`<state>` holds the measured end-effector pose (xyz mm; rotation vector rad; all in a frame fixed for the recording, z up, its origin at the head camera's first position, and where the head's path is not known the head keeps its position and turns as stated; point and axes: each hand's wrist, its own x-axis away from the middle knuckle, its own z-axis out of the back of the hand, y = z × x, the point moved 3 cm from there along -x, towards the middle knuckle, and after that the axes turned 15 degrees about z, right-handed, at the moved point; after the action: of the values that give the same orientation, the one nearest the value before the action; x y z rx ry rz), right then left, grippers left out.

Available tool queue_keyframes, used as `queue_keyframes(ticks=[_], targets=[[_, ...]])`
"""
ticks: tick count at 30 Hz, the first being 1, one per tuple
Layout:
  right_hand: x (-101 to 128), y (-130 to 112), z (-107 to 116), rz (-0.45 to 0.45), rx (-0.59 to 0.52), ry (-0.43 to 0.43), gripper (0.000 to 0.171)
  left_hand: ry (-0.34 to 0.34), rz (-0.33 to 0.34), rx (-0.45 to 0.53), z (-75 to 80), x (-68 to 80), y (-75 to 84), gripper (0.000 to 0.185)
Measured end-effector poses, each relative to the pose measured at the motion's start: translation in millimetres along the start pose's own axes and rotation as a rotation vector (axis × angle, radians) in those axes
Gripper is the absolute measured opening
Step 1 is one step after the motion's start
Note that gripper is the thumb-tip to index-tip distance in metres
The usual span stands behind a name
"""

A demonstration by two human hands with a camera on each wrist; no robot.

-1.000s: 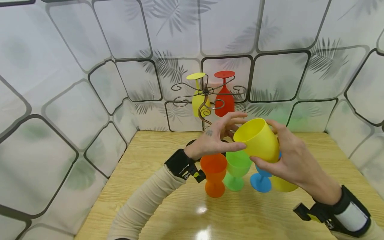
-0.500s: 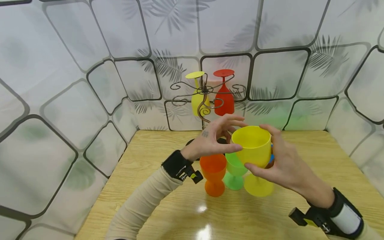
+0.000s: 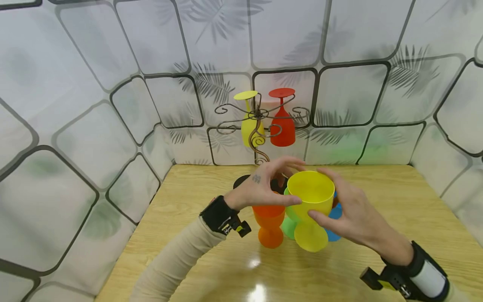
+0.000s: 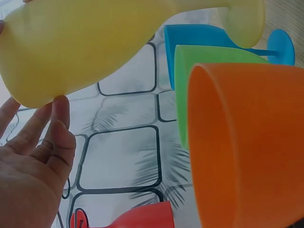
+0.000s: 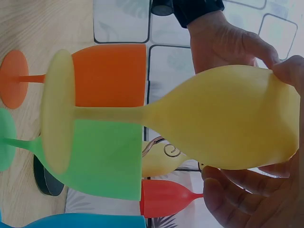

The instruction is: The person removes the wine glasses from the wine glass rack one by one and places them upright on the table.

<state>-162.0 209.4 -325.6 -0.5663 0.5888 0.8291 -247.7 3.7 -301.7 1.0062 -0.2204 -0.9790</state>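
Evidently your right hand (image 3: 352, 212) grasps the upright yellow goblet (image 3: 311, 197) by its bowl, right of centre, probably for control; your left hand (image 3: 264, 183), relaxed, seems to steady its rim. Upper centre, the wire rack (image 3: 258, 114) catches the red goblet (image 3: 282, 130) by its foot, hence inverted.
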Motion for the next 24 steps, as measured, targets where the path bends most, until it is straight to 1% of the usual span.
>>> queue_keyframes(ticks=[4,7,9,16,20,24], targets=[[3.1,0.4,-4.5,0.028,-0.001,-0.005,0.088,-0.003,-0.006,-0.054,-3.4,5.2,-4.0,0.068],[5.5,0.2,-8.2,0.027,-0.013,-0.019,0.088,0.005,-0.013,-0.119,-4.4,7.3,-5.6,0.068],[6.9,-0.1,-10.5,0.020,-0.022,-0.031,0.089,-0.004,-0.011,-0.156,-4.9,8.1,-6.7,0.067],[12.3,0.6,-18.4,0.004,-0.055,-0.079,0.084,-0.079,0.027,-0.182,-6.8,13.1,-11.0,0.069],[15.8,1.7,-24.5,-0.010,-0.103,-0.095,0.082,-0.094,0.036,-0.239,-8.7,15.7,-14.5,0.071],[19.4,2.7,-31.4,-0.051,-0.137,-0.110,0.081,-0.102,0.042,-0.277,-10.5,18.2,-17.9,0.072]])
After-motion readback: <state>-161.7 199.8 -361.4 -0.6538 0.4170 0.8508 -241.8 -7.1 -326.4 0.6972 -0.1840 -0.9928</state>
